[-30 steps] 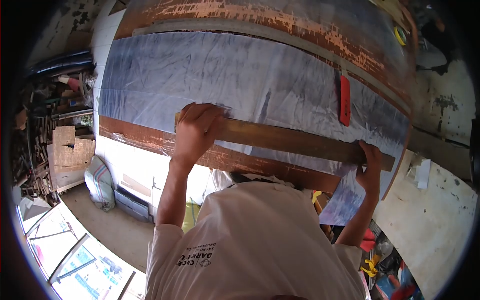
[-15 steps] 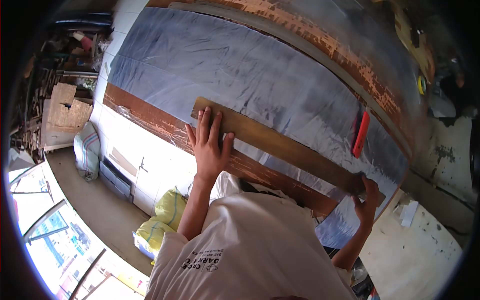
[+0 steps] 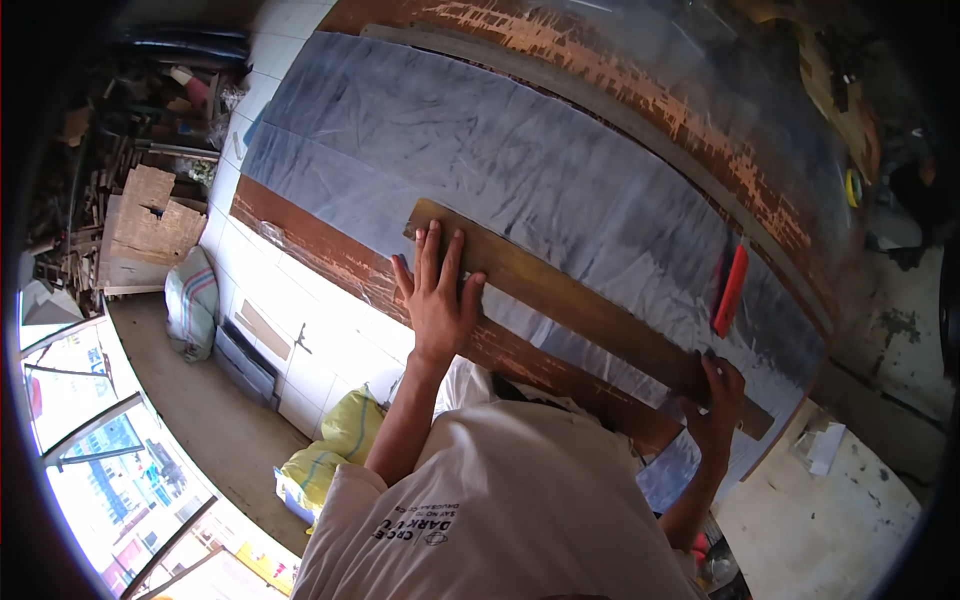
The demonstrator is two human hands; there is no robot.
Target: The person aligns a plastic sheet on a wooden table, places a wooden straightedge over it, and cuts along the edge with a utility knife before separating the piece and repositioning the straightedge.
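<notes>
A long brown wooden board (image 3: 570,300) lies slantwise over a grey-blue marbled sheet (image 3: 420,120). My left hand (image 3: 441,310) rests near the board's upper-left end, its fingers stretched out over the surface and the thumb spread away. Close to the other end, my right hand (image 3: 715,405) grips across the board, fingertips at the far edge and thumb at the near side. A red tool resembling a utility knife (image 3: 731,290) sits on the sheet beyond my right hand; its tip is hard to make out.
The sheet lies on a worn brown tabletop (image 3: 320,250), with a grey strip (image 3: 600,110) along its far side. Yellow sacks (image 3: 345,430) and a white sack (image 3: 192,300) stand to the left. A pale surface (image 3: 815,520) is at the right, and stacked wood (image 3: 95,210) at far left.
My right hand has slid a little left along the board, away from its end. My left hand stays on the board. The whole view has shifted slightly.
</notes>
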